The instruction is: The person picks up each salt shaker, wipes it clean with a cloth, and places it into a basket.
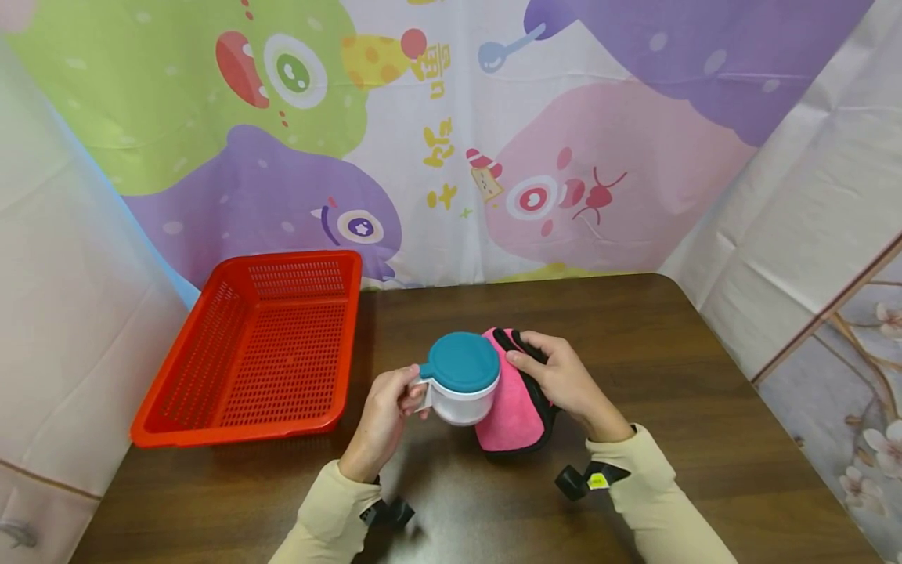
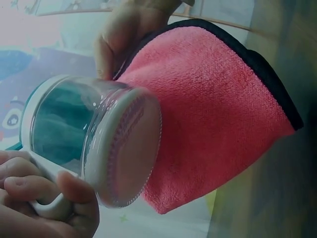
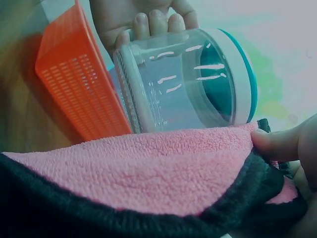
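Note:
A clear plastic jar [image 1: 461, 403] with a teal lid and a white side handle is held up over the table. My left hand [image 1: 386, 411] grips it by the handle, fingers curled through the loop in the left wrist view. A pink cloth [image 1: 513, 415] with black edging lies against the jar's right side. My right hand [image 1: 564, 376] pinches this cloth near its upper edge, thumb [image 3: 277, 141] on top. In the right wrist view the folded cloth hangs beside the jar's clear wall. The jar looks transparent, with nothing plainly visible inside.
A red plastic basket [image 1: 345, 345] with slotted walls stands on the left of the brown wooden table [image 1: 620, 329]. Behind the table hangs a cartoon-printed curtain [image 1: 437, 235]. Pale cloth panels flank both sides. A small camera [image 1: 572, 482] is strapped to my right wrist.

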`<state>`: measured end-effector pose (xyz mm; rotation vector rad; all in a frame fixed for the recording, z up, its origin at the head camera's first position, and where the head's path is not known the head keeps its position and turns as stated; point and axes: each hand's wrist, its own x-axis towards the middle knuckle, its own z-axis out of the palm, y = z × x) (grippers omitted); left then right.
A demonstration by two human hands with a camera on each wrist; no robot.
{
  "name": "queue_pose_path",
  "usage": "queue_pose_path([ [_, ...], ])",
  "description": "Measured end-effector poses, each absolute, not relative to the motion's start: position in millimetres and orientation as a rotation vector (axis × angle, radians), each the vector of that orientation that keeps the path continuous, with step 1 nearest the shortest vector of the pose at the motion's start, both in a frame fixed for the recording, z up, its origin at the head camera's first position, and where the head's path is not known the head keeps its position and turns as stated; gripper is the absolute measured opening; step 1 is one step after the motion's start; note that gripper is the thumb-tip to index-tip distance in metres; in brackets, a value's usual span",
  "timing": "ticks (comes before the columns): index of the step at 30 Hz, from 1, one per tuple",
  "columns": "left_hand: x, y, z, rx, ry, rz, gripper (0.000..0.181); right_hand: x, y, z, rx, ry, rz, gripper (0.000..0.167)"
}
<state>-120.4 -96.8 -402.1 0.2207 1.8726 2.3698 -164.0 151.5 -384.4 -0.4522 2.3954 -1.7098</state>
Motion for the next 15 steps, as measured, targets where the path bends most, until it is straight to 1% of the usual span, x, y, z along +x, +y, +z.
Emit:
queue_pose_path([
  [9,-119.8,-99.9,-403.5,0.36,1.853,2.3,0.038,-167.1,150.7,-388.1,-0.472,2.399,-1.706,0.03],
  [15,-119.7,-100.4,-404.7,0.4,1.801,2.313,0.038,-166.8,151.3,-388.0,-0.479,2.413,-1.715,0.029],
])
